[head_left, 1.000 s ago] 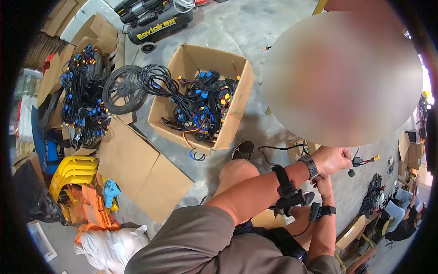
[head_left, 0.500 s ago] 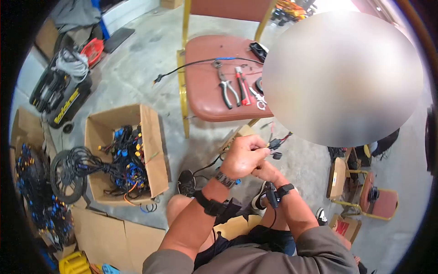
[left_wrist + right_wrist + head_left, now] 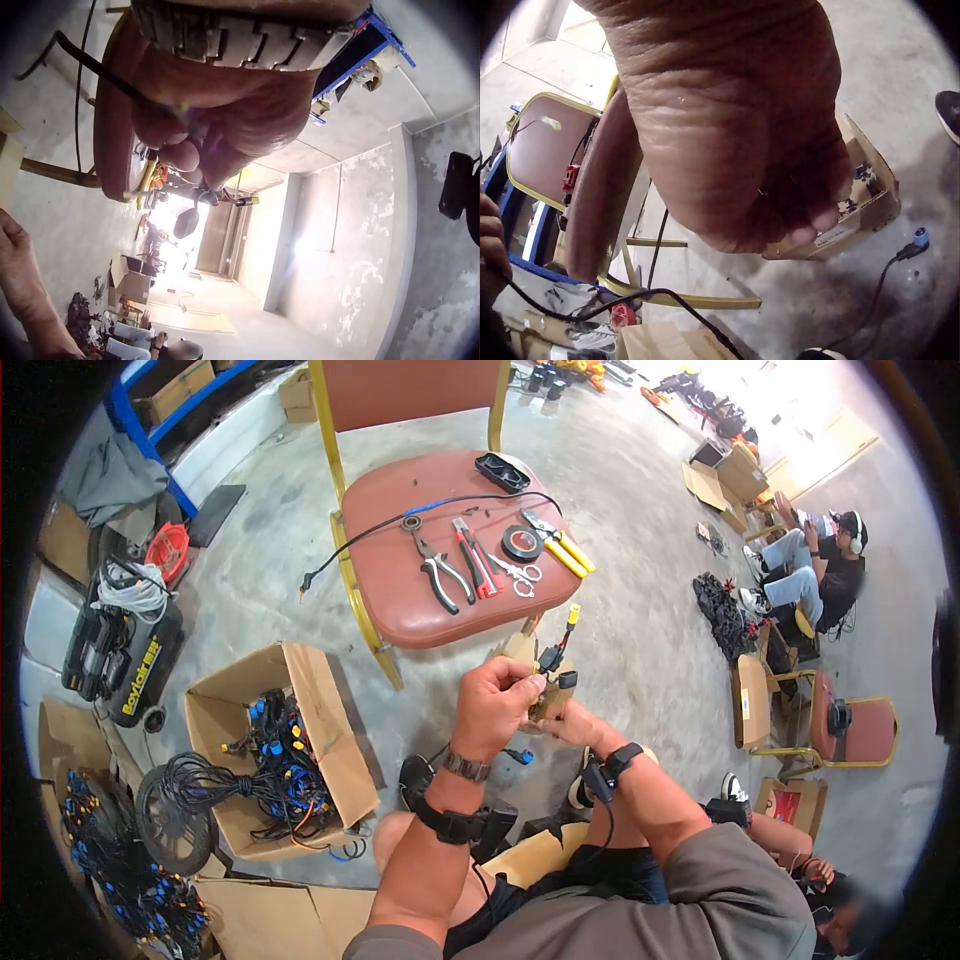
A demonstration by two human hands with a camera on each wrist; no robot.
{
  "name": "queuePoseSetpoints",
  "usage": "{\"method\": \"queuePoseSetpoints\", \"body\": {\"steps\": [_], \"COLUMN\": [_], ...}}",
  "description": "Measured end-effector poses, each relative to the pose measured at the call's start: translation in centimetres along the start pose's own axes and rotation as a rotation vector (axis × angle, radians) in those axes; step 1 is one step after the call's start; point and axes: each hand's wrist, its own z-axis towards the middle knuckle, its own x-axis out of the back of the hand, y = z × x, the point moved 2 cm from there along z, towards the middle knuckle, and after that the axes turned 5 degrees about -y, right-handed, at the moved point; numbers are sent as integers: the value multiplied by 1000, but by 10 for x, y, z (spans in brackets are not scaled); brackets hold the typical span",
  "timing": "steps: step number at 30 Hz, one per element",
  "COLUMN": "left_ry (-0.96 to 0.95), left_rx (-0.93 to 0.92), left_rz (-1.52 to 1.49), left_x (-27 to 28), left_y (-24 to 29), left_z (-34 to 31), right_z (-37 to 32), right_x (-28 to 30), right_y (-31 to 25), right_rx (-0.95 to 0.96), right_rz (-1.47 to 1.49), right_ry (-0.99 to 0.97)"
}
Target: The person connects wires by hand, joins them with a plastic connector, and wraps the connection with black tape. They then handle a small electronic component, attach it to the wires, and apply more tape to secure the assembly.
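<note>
We sit before a red-brown padded chair (image 3: 380,585) with a gold metal frame, near an open brown cardboard box (image 3: 335,705) of tangled cables. Our right hand (image 3: 574,724) curls its fingers beside our left hand (image 3: 492,710); we cannot tell what the right holds. Grey-handled metal pliers (image 3: 430,554) lie on the seat. Our left fingertips narrowly pinch a small black wire assembly (image 3: 550,658) with a yellow-tipped plug, in front of the chair.

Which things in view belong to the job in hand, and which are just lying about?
Likely part of the job:
- cable with a yellow connector, pinched in the left hand
- on the chair: pliers, scissors, black tape
- boxed cables, probably stock

Apparently just lying about:
- compressor
- spoked wheel
- grey cloth
</note>
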Motion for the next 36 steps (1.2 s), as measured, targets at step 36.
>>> {"method": "queuePoseSetpoints", "body": {"steps": [36], "left_ry": [-10], "left_rx": [-82], "left_rz": [-374], "left_x": [23], "left_y": [5], "left_z": [19], "right_z": [64], "right_x": [199], "right_y": [-159], "right_rx": [404], "right_rz": [354], "right_ry": [628]}}
